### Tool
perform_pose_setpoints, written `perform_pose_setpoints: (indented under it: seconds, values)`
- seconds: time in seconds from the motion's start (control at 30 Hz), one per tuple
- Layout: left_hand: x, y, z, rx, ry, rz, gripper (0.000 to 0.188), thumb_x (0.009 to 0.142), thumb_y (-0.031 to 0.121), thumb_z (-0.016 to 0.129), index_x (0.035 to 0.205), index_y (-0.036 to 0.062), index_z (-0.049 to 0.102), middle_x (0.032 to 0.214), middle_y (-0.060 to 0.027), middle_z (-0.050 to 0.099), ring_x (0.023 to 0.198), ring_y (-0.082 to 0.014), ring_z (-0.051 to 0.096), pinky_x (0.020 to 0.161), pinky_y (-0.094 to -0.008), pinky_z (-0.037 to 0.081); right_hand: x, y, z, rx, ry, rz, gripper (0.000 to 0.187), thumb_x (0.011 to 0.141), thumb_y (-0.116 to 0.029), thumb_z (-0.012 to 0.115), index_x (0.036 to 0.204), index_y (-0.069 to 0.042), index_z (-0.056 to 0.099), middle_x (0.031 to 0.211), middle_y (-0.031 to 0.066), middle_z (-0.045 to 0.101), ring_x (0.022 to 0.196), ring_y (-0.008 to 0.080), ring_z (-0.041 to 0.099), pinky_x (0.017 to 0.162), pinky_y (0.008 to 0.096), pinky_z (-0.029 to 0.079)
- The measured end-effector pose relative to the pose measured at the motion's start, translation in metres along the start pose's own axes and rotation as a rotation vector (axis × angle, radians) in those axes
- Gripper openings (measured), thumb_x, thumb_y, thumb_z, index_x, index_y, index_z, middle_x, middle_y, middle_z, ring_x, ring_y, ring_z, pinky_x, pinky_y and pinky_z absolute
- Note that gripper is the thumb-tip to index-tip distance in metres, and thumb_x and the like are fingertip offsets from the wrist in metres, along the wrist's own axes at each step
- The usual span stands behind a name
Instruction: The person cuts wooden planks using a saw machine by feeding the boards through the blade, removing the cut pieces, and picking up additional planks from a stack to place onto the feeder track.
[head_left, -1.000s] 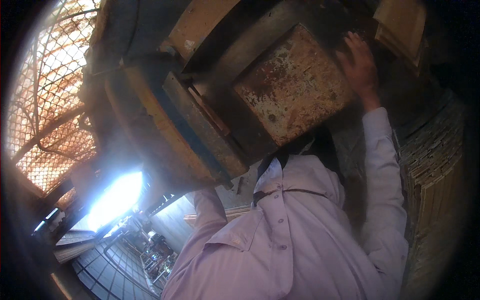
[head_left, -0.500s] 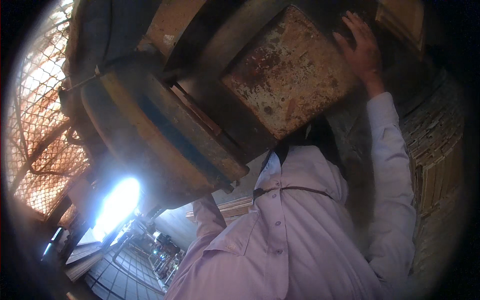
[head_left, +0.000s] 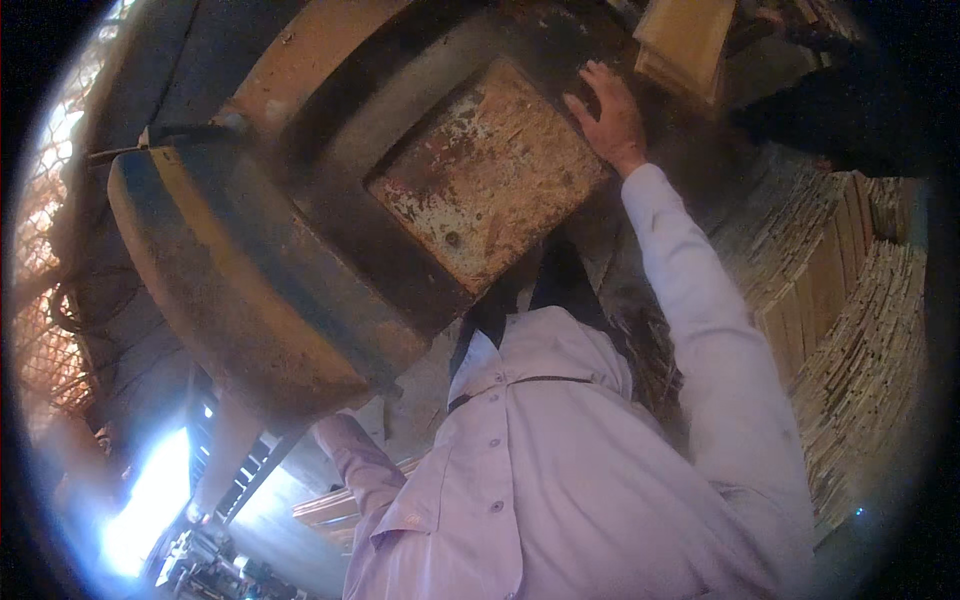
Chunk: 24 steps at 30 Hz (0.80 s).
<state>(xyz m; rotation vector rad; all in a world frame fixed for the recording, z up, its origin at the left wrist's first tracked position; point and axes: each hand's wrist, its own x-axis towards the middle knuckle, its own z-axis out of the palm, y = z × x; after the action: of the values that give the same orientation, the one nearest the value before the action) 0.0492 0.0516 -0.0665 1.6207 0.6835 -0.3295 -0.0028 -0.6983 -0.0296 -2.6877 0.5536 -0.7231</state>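
Clock positions refer to the head view, read from its center. The rust-worn square plate [head_left: 490, 170] sits at 12 o'clock, set on the dark body of a large machine, with one corner toward the person's waist. The right hand [head_left: 612, 118] lies at 1 o'clock, just beside the plate's edge. Its fingers are moderately spread and slightly bent, with nothing gripped; whether they bear on the dark metal beneath cannot be told. The left hand is hidden behind the blue-and-yellow striped cover [head_left: 235, 275] at 9 o'clock; only the left sleeve [head_left: 352, 458] shows, at 7 o'clock. The state of the left fingers cannot be told.

Surroundings: flat brown panels [head_left: 685, 42] at 1 o'clock, beyond the right hand; stacked thin wooden sheets [head_left: 865, 350] at 3 o'clock; wire mesh [head_left: 60, 160] toward 10 o'clock.

Step in hand, as judged: positioning or steadying at the machine, right hand at the plate, left arm reaching under or behind the cover. Any next move calls for a clear sight of the left hand, firm footing, and the right fingers placed deliberately, clear of edges.
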Motion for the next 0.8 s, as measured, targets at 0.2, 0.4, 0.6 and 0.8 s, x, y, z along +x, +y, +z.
perform_pose_setpoints:
  seconds: [0.2, 0.4, 0.6, 0.8]
  values:
    - [-0.001, 0.005, -0.014, -0.177, 0.079, 0.032, 0.046, 0.089, 0.016, 0.066, 0.132, 0.0058, 0.053, 0.107, -0.0127, 0.068, 0.088, -0.0237, 0.067, 0.074, -0.0376, 0.056, 0.0, -0.007, -0.009, 0.039, -0.051, 0.018, 0.05, 0.091, -0.037, 0.064, 0.13, -0.005, 0.057, 0.142, 0.0177, 0.05, 0.135, 0.0352, 0.043, 0.114, 0.0464, 0.031]
    - [0.011, 0.007, 0.001, -0.404, 0.191, 0.118, 0.047, 0.089, 0.014, 0.067, 0.133, 0.0058, 0.053, 0.105, -0.0129, 0.069, 0.086, -0.0233, 0.067, 0.073, -0.0372, 0.056, -0.011, 0.008, -0.019, 0.057, -0.055, -0.015, 0.043, 0.096, -0.029, 0.058, 0.13, -0.003, 0.056, 0.145, 0.0161, 0.048, 0.137, 0.034, 0.04, 0.114, 0.0438, 0.03]
    - [0.017, -0.018, -0.035, 0.38, 0.398, 0.451, 0.05, 0.087, 0.021, 0.068, 0.134, 0.0163, 0.053, 0.089, -0.0094, 0.069, 0.07, -0.0212, 0.066, 0.062, -0.0365, 0.055, -0.005, -0.007, -0.015, 0.107, -0.044, -0.102, 0.04, 0.097, -0.026, 0.058, 0.127, -0.001, 0.056, 0.144, 0.0184, 0.047, 0.134, 0.0358, 0.043, 0.113, 0.0446, 0.032]
    - [0.019, -0.005, -0.01, 0.114, 0.553, 0.451, 0.042, 0.086, 0.032, 0.072, 0.107, -0.0021, 0.06, 0.086, -0.0127, 0.063, 0.073, -0.0253, 0.065, 0.055, -0.0398, 0.055, -0.006, 0.014, -0.001, 0.129, -0.044, -0.133, 0.04, 0.097, -0.025, 0.058, 0.127, 0.002, 0.056, 0.141, 0.0196, 0.049, 0.134, 0.0377, 0.041, 0.113, 0.0475, 0.031]
